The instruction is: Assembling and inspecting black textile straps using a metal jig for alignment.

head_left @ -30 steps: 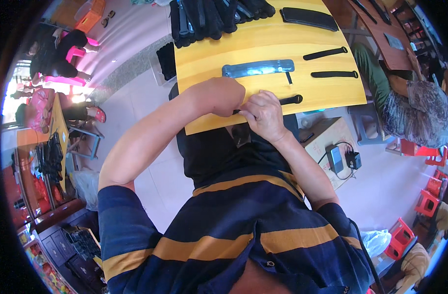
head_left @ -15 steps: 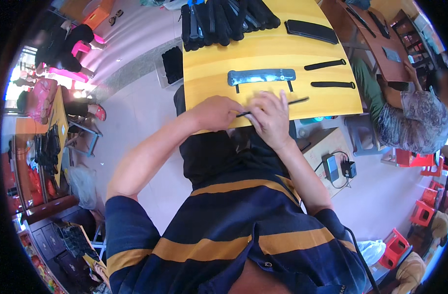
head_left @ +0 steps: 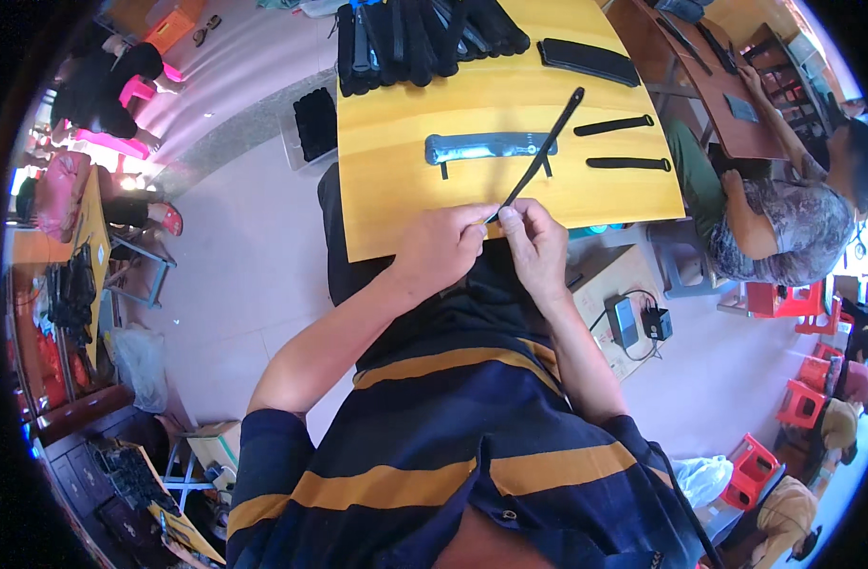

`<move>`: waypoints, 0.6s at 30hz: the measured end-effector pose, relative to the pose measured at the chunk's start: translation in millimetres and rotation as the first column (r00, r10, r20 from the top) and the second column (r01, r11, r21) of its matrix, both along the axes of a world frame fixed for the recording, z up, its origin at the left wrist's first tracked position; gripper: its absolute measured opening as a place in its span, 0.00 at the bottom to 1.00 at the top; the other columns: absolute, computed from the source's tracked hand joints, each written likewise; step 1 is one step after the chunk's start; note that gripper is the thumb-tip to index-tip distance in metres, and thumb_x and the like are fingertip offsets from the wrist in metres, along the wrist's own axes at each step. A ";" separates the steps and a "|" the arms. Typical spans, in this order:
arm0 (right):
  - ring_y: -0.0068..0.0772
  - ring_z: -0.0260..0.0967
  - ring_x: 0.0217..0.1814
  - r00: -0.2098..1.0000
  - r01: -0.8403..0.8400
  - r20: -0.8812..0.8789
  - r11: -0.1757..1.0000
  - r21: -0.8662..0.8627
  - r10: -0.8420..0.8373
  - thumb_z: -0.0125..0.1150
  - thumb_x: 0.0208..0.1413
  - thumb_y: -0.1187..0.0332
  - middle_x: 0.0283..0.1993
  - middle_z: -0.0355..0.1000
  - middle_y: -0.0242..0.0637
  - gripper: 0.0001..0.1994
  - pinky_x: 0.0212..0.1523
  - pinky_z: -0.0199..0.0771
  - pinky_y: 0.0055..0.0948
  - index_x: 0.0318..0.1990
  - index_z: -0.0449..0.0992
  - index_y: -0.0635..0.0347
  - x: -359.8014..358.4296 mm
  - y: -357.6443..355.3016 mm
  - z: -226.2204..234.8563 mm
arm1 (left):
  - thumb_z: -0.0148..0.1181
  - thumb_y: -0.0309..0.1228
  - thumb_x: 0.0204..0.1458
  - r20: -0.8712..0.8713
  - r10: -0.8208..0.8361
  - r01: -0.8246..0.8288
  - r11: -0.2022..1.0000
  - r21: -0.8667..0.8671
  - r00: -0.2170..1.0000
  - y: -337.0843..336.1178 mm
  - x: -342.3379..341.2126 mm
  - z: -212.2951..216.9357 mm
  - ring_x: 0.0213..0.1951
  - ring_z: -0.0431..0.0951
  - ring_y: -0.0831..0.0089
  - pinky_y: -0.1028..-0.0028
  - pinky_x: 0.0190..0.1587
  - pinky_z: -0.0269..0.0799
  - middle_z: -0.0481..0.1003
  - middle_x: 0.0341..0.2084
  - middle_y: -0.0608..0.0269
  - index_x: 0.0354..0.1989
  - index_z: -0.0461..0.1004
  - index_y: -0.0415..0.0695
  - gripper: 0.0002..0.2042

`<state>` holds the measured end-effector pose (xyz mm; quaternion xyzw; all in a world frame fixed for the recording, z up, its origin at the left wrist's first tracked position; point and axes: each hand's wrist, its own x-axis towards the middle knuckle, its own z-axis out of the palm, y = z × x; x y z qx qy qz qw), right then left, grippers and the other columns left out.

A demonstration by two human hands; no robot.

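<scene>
Pinching a strap (head_left: 545, 149) (slim, matte black, slanted) are left hand (head_left: 441, 247) and right hand (head_left: 537, 248)

Navy shirt (head_left: 434, 417), broad ochre stripes (head_left: 387, 485)

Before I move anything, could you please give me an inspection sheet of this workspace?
Surface: yellow table, wood-grained.
Job's things: held black strap, tilted with its far end raised; two loose black straps to the right; glossy blue-grey packet, dark tabs at its near edge.
Clutter: black bundles at the far edge; black stack right of them.
Grips: left grip and right grip closed at the held strap's near end.
Cables: black cable by small devices on a box.
Surroundings: seated person at right; red stools.
</scene>
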<state>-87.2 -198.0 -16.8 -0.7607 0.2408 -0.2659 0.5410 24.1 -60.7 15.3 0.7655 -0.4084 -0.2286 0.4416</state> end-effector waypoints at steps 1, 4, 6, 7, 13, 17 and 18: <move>0.16 0.64 0.25 1.000 -0.003 -0.011 0.999 -0.049 0.002 0.64 0.64 0.67 0.22 0.70 0.30 0.09 0.27 0.66 0.23 0.40 0.78 0.65 -0.8 0.9 3.8 | 0.54 0.26 0.61 0.083 0.012 -0.005 0.997 -0.083 0.996 0.2 -1.2 -6.7 0.22 0.81 0.74 0.72 0.32 0.79 0.81 0.24 0.60 0.57 0.79 0.42 0.17; 0.17 0.63 0.22 0.999 0.001 -0.046 0.996 -0.089 -0.005 0.63 0.64 0.67 0.20 0.69 0.31 0.08 0.24 0.65 0.24 0.38 0.79 0.64 -2.9 -1.2 8.7 | 0.54 0.25 0.60 0.126 0.009 0.006 0.994 -0.113 0.992 -2.3 -5.6 -3.0 0.24 0.83 0.71 0.71 0.34 0.79 0.81 0.23 0.57 0.56 0.80 0.42 0.17; 0.17 0.63 0.20 0.998 -0.001 -0.070 0.997 -0.078 -0.005 0.62 0.64 0.68 0.19 0.69 0.33 0.07 0.23 0.65 0.25 0.37 0.79 0.64 -3.8 -1.2 9.3 | 0.54 0.24 0.60 0.122 0.011 -0.001 0.996 -0.087 0.992 -2.8 -7.6 -2.5 0.24 0.83 0.70 0.70 0.33 0.79 0.81 0.22 0.56 0.56 0.80 0.42 0.17; 0.19 0.64 0.20 0.996 0.007 -0.083 0.993 -0.118 -0.016 0.62 0.63 0.69 0.18 0.69 0.34 0.07 0.23 0.65 0.26 0.37 0.79 0.64 -3.2 -0.7 9.4 | 0.54 0.24 0.60 0.120 0.013 -0.005 0.998 -0.060 0.993 -2.6 -8.4 -2.3 0.24 0.83 0.70 0.70 0.33 0.78 0.80 0.21 0.56 0.55 0.80 0.42 0.17; 0.21 0.66 0.19 0.998 0.032 -0.043 0.997 -0.075 -0.035 0.61 0.61 0.72 0.18 0.70 0.39 0.05 0.23 0.67 0.27 0.35 0.79 0.64 -0.2 4.2 -2.7 | 0.53 0.24 0.59 0.112 0.003 0.004 0.998 -0.059 0.994 -2.7 -5.1 -9.2 0.21 0.80 0.70 0.69 0.29 0.75 0.77 0.18 0.55 0.53 0.82 0.41 0.16; 0.18 0.66 0.20 0.999 0.021 -0.032 0.996 -0.083 -0.023 0.61 0.59 0.74 0.18 0.69 0.37 0.04 0.24 0.67 0.26 0.34 0.79 0.64 0.5 3.7 -1.7 | 0.53 0.24 0.59 0.129 -0.014 0.021 0.999 -0.050 0.991 -2.4 -3.5 -2.8 0.19 0.77 0.70 0.69 0.27 0.73 0.75 0.16 0.54 0.53 0.82 0.41 0.16; 0.18 0.66 0.20 0.999 0.023 -0.034 0.997 -0.080 -0.026 0.61 0.59 0.74 0.18 0.69 0.37 0.04 0.24 0.67 0.26 0.34 0.79 0.64 0.3 3.0 -3.7 | 0.54 0.24 0.58 0.107 -0.015 0.018 1.000 -0.025 0.994 -3.0 -3.7 1.2 0.22 0.78 0.60 0.64 0.28 0.73 0.76 0.19 0.48 0.51 0.82 0.42 0.15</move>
